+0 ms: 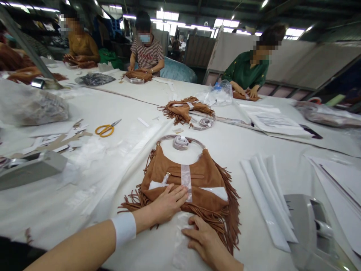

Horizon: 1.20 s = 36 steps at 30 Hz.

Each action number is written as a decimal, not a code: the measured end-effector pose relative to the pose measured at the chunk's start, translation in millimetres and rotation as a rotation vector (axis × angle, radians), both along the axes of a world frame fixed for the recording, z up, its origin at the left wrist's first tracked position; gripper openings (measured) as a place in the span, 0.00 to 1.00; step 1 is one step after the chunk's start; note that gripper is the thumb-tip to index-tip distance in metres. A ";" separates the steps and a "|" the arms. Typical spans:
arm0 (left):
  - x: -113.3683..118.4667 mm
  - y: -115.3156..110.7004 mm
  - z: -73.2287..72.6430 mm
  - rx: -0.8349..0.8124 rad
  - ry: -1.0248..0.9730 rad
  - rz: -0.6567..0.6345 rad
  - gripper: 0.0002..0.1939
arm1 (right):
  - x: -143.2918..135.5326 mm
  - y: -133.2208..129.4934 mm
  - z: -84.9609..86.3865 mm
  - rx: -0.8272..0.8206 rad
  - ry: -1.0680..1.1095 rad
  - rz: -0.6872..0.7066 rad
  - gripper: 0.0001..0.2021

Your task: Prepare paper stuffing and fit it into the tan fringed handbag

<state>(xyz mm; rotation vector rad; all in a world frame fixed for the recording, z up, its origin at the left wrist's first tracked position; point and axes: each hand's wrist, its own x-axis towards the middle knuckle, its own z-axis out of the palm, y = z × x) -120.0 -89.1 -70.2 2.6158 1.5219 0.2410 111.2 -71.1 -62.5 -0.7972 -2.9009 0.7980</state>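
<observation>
A brown suede fringed handbag lies flat in front of me, its handle wrapped in thin film at the top. A translucent strip runs down over its zip, and white padding shows at the pocket. My left hand rests flat on the lower part of the bag, fingers stretched out over the strip's lower end. A white band circles that wrist. Below the bag, my right hand has bent, separated fingers touching the edge of a translucent strip on the table. A wrapped roll lies inside the handle loop.
Grey tape dispensers stand at right and left. White foam strips lie right of the bag. Yellow-handled scissors, paper scraps and another fringed bag lie farther off. Several co-workers handle brown pieces across the table.
</observation>
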 end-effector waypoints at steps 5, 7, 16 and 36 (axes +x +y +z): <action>0.5 -1.7 3.0 0.024 -0.013 -0.002 0.28 | -3.3 1.7 -17.0 0.084 0.149 -0.001 0.07; 0.3 -2.1 3.3 0.033 -0.017 -0.007 0.28 | -3.1 -3.6 -27.2 0.156 0.259 -0.026 0.06; -1.5 -0.7 1.4 0.057 -0.019 -0.024 0.28 | -6.6 -16.0 -45.1 0.132 0.543 -0.165 0.16; -3.1 -4.6 11.7 0.063 -0.008 -0.084 0.27 | -5.2 -12.9 -28.2 0.457 0.723 -0.071 0.18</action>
